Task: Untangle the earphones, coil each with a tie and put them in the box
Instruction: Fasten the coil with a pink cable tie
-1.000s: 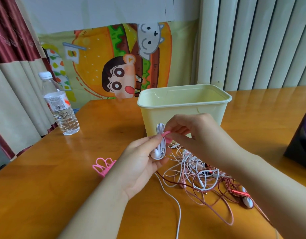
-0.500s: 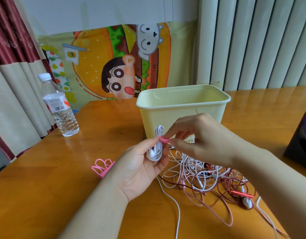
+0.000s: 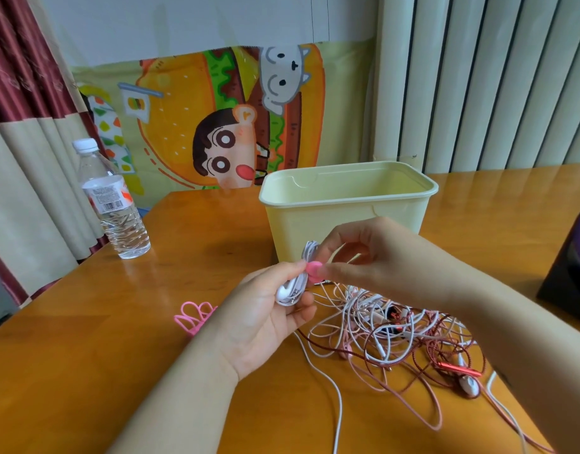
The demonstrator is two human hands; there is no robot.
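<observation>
Your glossy wooden table point(image 3: 85, 355) sits by pleated curtains point(image 3: 494, 93). Your left hand point(image 3: 265, 326) curls round a coiled white earphone point(image 3: 293, 288); your right hand point(image 3: 383, 267) pinches its round pink tie point(image 3: 314, 271) just before the pale-yellow plastic box point(image 3: 347, 224), above tangled cords point(image 3: 396, 335).

Tangled earphones point(image 3: 396, 329) clutter the table before the open-topped box point(image 3: 314, 224).

Desk layout, head view.
Box point(image 3: 347, 221) stands mid-desk point(image 3: 85, 371) toward the rear, with the bottle point(image 3: 116, 208) at the far left edge, well apart. A coil point(image 3: 295, 286), tie point(image 3: 314, 272) against it, is held before the box. The tangle point(image 3: 380, 326) lies front-right of the box, with spare ties point(image 3: 194, 317) to its left.
</observation>
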